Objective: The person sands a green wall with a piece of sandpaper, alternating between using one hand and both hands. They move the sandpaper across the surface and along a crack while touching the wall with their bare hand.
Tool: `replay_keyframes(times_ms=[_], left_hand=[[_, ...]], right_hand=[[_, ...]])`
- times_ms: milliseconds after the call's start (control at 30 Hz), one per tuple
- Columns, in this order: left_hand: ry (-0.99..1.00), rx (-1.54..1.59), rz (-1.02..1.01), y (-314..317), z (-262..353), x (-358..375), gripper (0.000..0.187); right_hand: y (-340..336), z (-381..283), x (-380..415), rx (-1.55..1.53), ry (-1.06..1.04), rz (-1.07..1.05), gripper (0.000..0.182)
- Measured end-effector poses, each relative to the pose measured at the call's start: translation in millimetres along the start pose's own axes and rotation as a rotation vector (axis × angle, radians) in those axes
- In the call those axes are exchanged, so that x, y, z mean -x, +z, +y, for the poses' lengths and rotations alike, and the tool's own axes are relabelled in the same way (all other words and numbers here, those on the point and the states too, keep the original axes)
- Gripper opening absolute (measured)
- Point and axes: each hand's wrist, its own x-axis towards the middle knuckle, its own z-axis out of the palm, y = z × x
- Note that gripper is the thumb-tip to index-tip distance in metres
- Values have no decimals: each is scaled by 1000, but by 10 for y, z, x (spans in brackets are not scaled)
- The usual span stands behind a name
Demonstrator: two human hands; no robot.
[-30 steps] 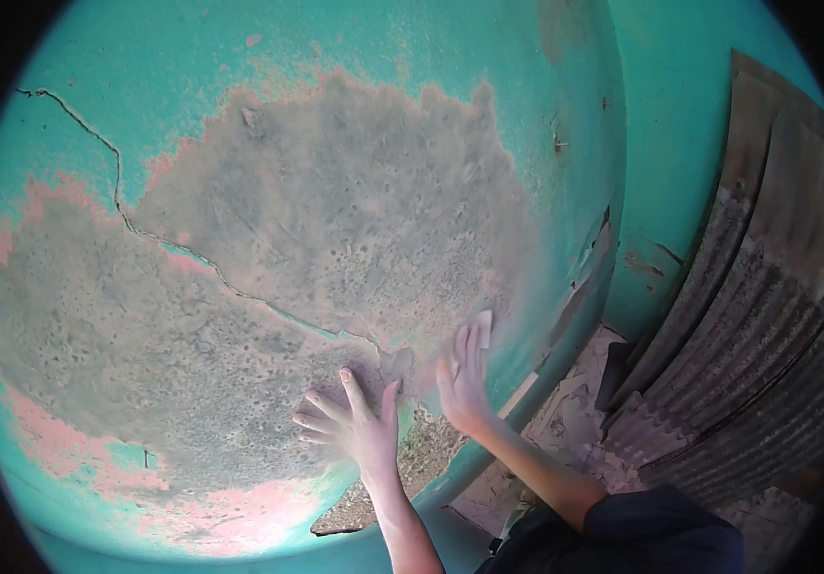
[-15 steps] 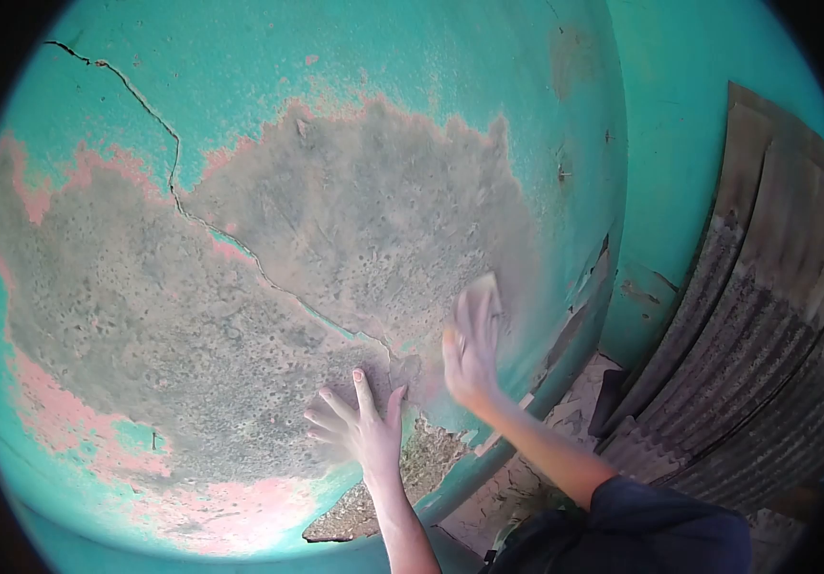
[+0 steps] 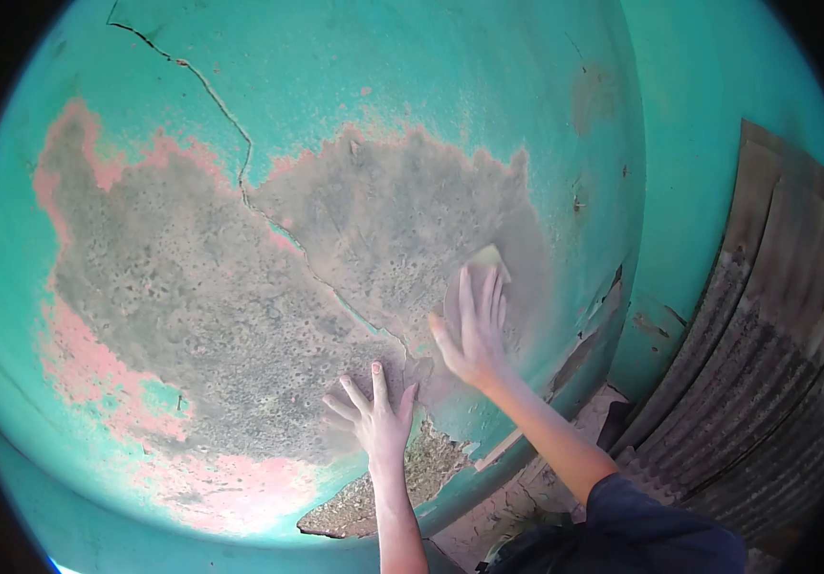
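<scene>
My right hand [image 3: 475, 335] presses a pale piece of sandpaper [image 3: 488, 257] flat against the wall. Only a corner of the sheet shows past the fingertips; the palm and fingers cover the rest. Under both hands lies a big grey bare patch [image 3: 201, 268] in the turquoise wall [image 3: 412, 62], edged with pink paint. Lower and to the left, my left hand [image 3: 382, 421] rests on the wall with fingers spread, holding nothing. A long crack [image 3: 305, 256] runs diagonally down the patch, ending near the left hand. Pale dust coats both hands.
Rusty corrugated metal sheets [image 3: 766, 354] lean at the right against another turquoise wall [image 3: 684, 220]. Below my left hand, a broken-out area [image 3: 359, 512] exposes rough material. Paint peels along the wall's right edge [image 3: 589, 335]. Debris [image 3: 527, 488] lies on the ground beneath.
The view has shifted, so the wall patch sits farther right. My right hand, blurred before, now shows with straighter, more spread fingers over the sandpaper. My left hand stays on the wall.
</scene>
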Motion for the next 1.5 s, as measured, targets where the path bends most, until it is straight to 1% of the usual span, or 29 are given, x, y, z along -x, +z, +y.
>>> replay_keyframes(times_ms=[67, 100, 133, 167, 200, 233, 267, 333, 433, 500, 533, 600, 633, 667, 700, 733, 800, 833, 900, 1000, 1033, 1100, 1200, 1233, 1267, 1333, 1400, 1467, 1500], left_hand=[[-10, 29, -50, -29, 16, -9, 90], [-24, 27, -44, -75, 30, -12, 90], [-47, 84, -95, -132, 44, -29, 88], [-67, 141, -144, -193, 55, -50, 85], [-69, 135, -135, -256, 75, -77, 85], [-49, 152, -54, -331, 99, -132, 84], [-36, 168, 23, -424, 107, -186, 82], [-22, 154, 71, -687, 83, -460, 81], [68, 99, 160, -1199, 15, -1038, 81], [134, 53, 200, -1616, -44, -1412, 80], [122, 48, 204, -1762, -80, -1576, 80], [177, -58, 336, -1963, -137, -1842, 76], [172, -61, 345, -2013, -143, -1947, 76], [203, -95, 405, -2051, -150, -2038, 73], [237, -128, 459, -2067, -160, -2095, 71], [236, -130, 460, -2037, -178, -2129, 71], [277, -130, 552, -1917, -236, -2155, 69], [279, -146, 565, -1895, -248, -2157, 68], [275, -145, 557, -1910, -251, -2153, 68], [267, -109, 574, -1902, -253, -2128, 66], [265, -87, 562, -1900, -254, -2123, 66], [269, -57, 547, -1912, -254, -2137, 66], [278, -11, 558, -1882, -259, -2145, 64], [282, -1, 560, -1867, -268, -2139, 64], [290, -16, 559, -1856, -280, -2138, 64], [295, -20, 567, -1870, -296, -2135, 64], [300, -24, 532, -1875, -289, -2136, 65], [307, -2, 545, -1863, -291, -2147, 66], [313, 7, 549, -1850, -298, -2140, 66]], right_hand=[[-77, -112, -187, -36, -27, 10, 88], [-100, -160, -215, -68, -35, 24, 88], [-103, -186, -119, -74, -46, 19, 88], [-95, -186, 93, 2, -131, -132, 87], [-72, -165, 300, 77, -215, -274, 87], [-81, -147, 418, 114, -273, -309, 88], [-50, -81, 405, 104, -283, -305, 88], [-101, -141, 181, 140, -290, -256, 87], [-374, -586, -576, 138, -360, -114, 90], [-471, -796, -856, 131, -375, -90, 91], [-493, -875, -916, 132, -381, -52, 92], [-451, -914, -732, 90, -412, -70, 90], [-357, -853, -577, 126, -484, -136, 89], [-271, -808, -459, 163, -552, -202, 88], [-273, -882, -416, 144, -548, -185, 85], [-302, -919, -469, 142, -549, -185, 85], [-401, -1041, -721, 193, -575, -154, 85], [-401, -1118, -909, 187, -576, -151, 85], [-396, -1239, -1220, 174, -537, 19, 86], [-385, -1334, -1257, 183, -531, 43, 85], [-373, -1332, -1156, 191, -542, 57, 85], [-389, -1350, -876, 323, -598, -93, 82], [-500, -1532, -1064, 403, -552, -65, 79], [-495, -1615, -1237, 366, -538, 23, 78], [-497, -1675, -1376, 376, -536, 28, 78], [-498, -1761, -1544, 337, -508, 110, 78], [-448, -1685, -1376, 351, -520, 92, 78], [-449, -1598, -1147, 361, -530, 67, 77], [-476, -1564, -1041, 426, -506, 10, 76]])
